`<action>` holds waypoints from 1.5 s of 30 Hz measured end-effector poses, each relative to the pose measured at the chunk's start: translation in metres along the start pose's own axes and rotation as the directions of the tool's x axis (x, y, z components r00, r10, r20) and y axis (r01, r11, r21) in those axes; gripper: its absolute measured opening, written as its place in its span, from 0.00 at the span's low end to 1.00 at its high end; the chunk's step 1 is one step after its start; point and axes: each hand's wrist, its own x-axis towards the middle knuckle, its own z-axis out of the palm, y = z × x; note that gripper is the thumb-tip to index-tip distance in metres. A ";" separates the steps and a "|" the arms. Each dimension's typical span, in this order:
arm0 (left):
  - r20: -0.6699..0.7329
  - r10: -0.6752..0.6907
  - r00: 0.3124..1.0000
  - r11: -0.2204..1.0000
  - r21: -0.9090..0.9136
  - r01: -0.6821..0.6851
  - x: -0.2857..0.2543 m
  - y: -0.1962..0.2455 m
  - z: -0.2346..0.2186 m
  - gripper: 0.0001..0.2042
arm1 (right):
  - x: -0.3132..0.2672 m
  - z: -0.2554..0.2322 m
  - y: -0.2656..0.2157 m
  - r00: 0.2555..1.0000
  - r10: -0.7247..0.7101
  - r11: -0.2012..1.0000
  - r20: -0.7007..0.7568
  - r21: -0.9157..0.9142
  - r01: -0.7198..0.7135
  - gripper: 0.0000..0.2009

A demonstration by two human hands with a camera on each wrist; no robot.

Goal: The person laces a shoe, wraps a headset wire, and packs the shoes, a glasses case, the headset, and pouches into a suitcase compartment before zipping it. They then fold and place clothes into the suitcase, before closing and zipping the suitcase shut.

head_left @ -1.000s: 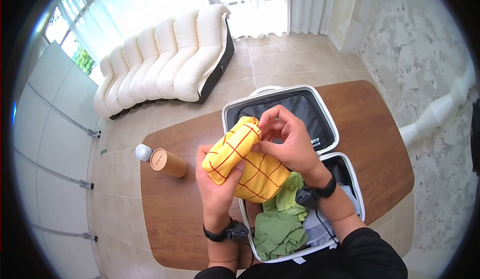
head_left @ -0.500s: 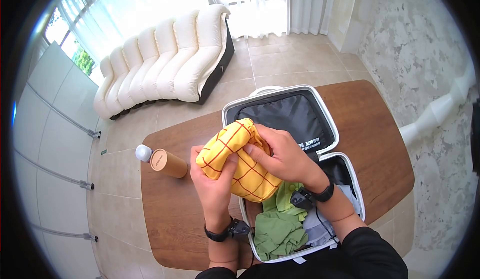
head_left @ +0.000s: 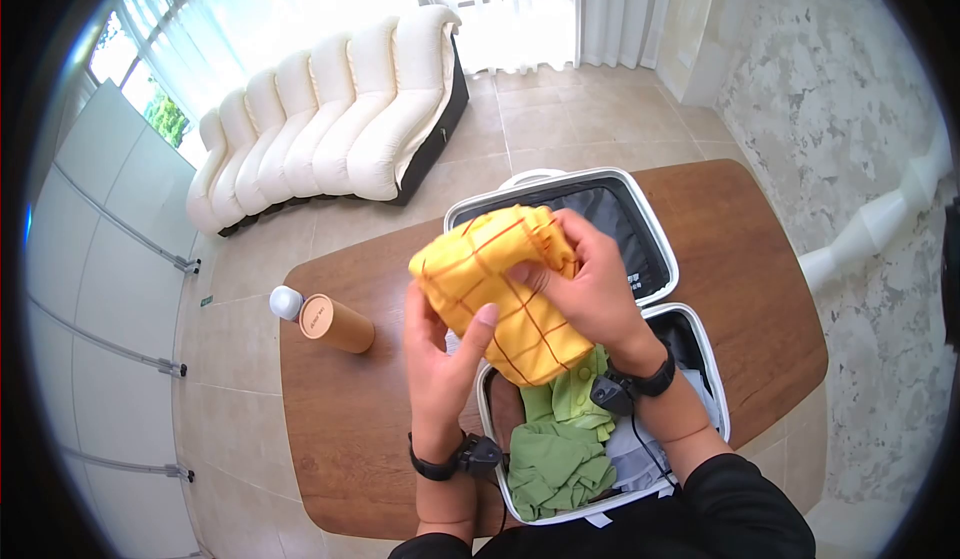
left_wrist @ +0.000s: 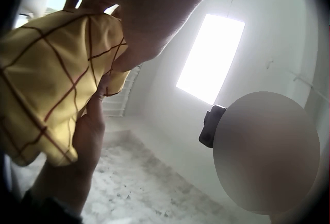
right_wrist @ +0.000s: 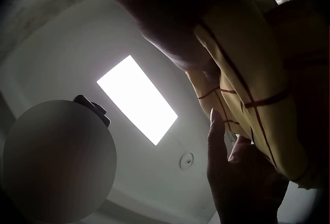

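Observation:
Both hands hold a bunched, folded yellow cloth [head_left: 505, 289] with a red-brown grid above the suitcase. My left hand [head_left: 440, 369] is at its lower left side, thumb overlapping the front, other fingers partly hidden behind it. At the upper right edge my right hand [head_left: 600, 294] pinches the cloth, thumb in front and fingers behind. Below lies an open white-rimmed suitcase [head_left: 718, 389] containing a dark green garment [head_left: 560, 469], a light green buttoned one [head_left: 582, 394] and a pale grey garment [head_left: 640, 459]. In the right wrist view, the left thumb [right_wrist: 215, 131] points up beside the cloth.
The suitcase stands on a brown wooden table [head_left: 350, 439], its black-lined lid [head_left: 640, 224] opened away from me. Left of it are a brown cylindrical container [head_left: 340, 325] and a white-capped item [head_left: 286, 303]. A cream sofa [head_left: 330, 109] stands beyond the table.
The cloth has moved up and right and been turned, showing a broader, flatter face. My right hand has shifted its hold along the upper edge; the left thumb has straightened away from its earlier grip.

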 end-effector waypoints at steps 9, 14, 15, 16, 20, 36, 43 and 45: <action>0.327 -0.298 0.897 0.951 0.017 0.309 0.004 -0.007 -0.003 0.27 | 0.007 0.005 0.009 0.975 0.067 0.917 -0.213 0.398 0.024 0.19; 0.306 -0.307 0.901 0.948 0.019 0.317 0.003 -0.012 -0.008 0.23 | 0.007 0.002 0.007 0.980 0.099 0.896 -0.173 0.444 -0.012 0.19; 0.306 -0.309 0.900 0.948 0.019 0.318 0.002 -0.011 -0.008 0.23 | 0.008 0.002 0.008 0.985 0.102 0.885 -0.137 0.465 -0.027 0.20; 0.301 -0.317 0.899 0.943 0.004 0.332 0.001 -0.007 -0.008 0.23 | 0.008 0.001 0.008 0.989 0.104 0.873 -0.102 0.487 -0.042 0.21; 0.313 -0.295 0.903 0.951 0.000 0.310 0.000 -0.005 -0.012 0.22 | 0.008 -0.004 -0.002 0.985 0.167 0.841 0.049 0.514 -0.168 0.22; 0.114 -0.197 0.974 0.972 -0.106 0.209 0.003 -0.010 0.006 0.34 | 0.010 -0.008 0.003 0.923 -0.065 0.954 -0.379 0.247 0.168 0.17; -0.017 -0.165 0.986 0.972 -0.173 0.160 -0.006 -0.013 0.024 0.40 | 0.005 0.000 0.009 0.865 -0.181 0.950 -0.469 0.145 0.277 0.19; -0.066 -0.151 0.986 0.972 -0.191 0.136 -0.008 -0.016 0.024 0.41 | 0.005 0.000 0.009 0.838 -0.217 0.936 -0.502 0.138 0.325 0.20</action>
